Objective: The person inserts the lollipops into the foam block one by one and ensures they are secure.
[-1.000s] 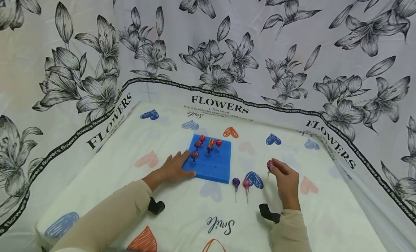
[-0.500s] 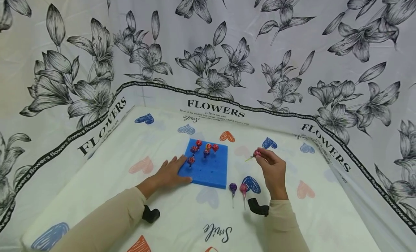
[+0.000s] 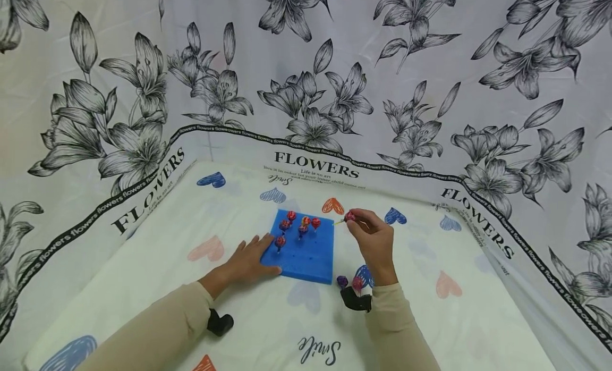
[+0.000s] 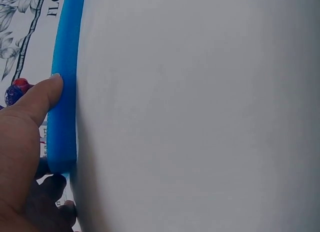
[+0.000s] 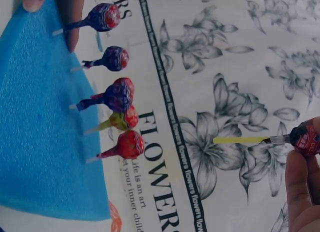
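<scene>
My right hand (image 3: 375, 246) pinches a dark red lollipop (image 3: 350, 216) by its wrapped head, just off the far right corner of a blue foam block (image 3: 311, 262). Its yellow stick (image 5: 240, 140) points left, toward the block, and seems apart from it. Several lollipops stand upright in the block, among them a red one (image 5: 131, 144) and a yellow-red one (image 5: 125, 118). With fingers spread, my left hand (image 3: 246, 264) rests against the block's left edge; its thumb (image 4: 45, 94) touches the near side.
A purple lollipop (image 3: 341, 281) and a pink one (image 3: 357, 283) lie on the heart-printed cloth (image 3: 258, 328), partly hidden by the right wrist's black mount (image 3: 356, 299). Another black mount (image 3: 221, 323) is at the left wrist. Flower-printed fabric (image 3: 215, 68) hangs behind.
My right hand has carried the lollipop leftward and away from me to the block's far right corner. The stick has tipped from pointing down to pointing left. My left hand stays at the block.
</scene>
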### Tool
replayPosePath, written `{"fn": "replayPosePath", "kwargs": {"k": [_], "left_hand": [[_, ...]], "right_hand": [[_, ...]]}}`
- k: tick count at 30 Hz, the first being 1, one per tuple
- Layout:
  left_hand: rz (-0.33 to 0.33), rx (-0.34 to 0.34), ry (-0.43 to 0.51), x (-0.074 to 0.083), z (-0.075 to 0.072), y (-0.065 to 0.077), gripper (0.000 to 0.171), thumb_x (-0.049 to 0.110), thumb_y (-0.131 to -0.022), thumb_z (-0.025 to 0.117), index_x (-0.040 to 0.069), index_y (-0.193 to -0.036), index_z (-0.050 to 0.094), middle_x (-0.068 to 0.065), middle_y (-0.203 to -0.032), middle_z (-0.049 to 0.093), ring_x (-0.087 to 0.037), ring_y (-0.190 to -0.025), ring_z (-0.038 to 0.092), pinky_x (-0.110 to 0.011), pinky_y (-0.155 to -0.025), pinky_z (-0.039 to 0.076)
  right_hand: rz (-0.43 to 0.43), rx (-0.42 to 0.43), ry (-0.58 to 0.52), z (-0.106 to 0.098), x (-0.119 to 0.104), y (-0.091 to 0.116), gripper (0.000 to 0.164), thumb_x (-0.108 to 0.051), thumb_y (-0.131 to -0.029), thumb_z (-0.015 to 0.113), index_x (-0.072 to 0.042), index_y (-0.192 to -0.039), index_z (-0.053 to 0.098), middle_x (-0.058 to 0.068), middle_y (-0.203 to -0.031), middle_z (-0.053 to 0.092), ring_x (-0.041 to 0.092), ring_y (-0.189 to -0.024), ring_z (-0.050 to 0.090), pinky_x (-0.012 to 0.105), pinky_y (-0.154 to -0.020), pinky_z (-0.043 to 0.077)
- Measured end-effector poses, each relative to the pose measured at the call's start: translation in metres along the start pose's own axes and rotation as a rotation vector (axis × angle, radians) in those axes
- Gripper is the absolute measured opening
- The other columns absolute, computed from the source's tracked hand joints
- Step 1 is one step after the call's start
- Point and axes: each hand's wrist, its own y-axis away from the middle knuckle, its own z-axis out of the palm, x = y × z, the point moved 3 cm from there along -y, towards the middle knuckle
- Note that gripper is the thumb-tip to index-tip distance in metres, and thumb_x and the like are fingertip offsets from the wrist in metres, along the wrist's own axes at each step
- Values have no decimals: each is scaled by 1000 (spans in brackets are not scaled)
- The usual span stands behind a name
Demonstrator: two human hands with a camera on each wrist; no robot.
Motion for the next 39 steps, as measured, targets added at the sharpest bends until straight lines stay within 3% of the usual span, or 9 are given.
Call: {"fn": "replayPosePath", "kwargs": {"k": [7,13,21,39], "left_hand": [[3,10,-17,0,-1,4,94,58,-84,65,10,-154,24,-13,-157,23,-38,-143,12,-59,-111,3],[-17,4,-15,2,-1,4,94,57,-84,66,10,-154,24,-14,-157,23,-38,-143,11,-59,-111,3],[-29,7,-23,2,1,3,95,57,-83,66,10,-154,24,-12,-157,23,-37,-143,11,-58,-111,2],[-28,16,-32,1,0,3,95,58,-82,67,11,-154,26,-14,-156,25,-40,-142,13,-61,-110,5]], "right_hand": [[-26,-42,3,32,-28,-1,24,13,-86,63,16,-111,62,32,-110,59,35,-102,62,32,-89,49],[-33,-95,-4,50,-32,-2,26,14,-86,63,20,-111,60,34,-111,58,44,-104,60,34,-89,49],[15,-139,39,66,-18,3,25,9,-87,66,14,-111,64,24,-109,63,33,-100,63,40,-90,50],[101,-266,122,85,13,26,24,6,-88,65,14,-111,64,27,-109,64,35,-100,63,44,-89,49]]}}
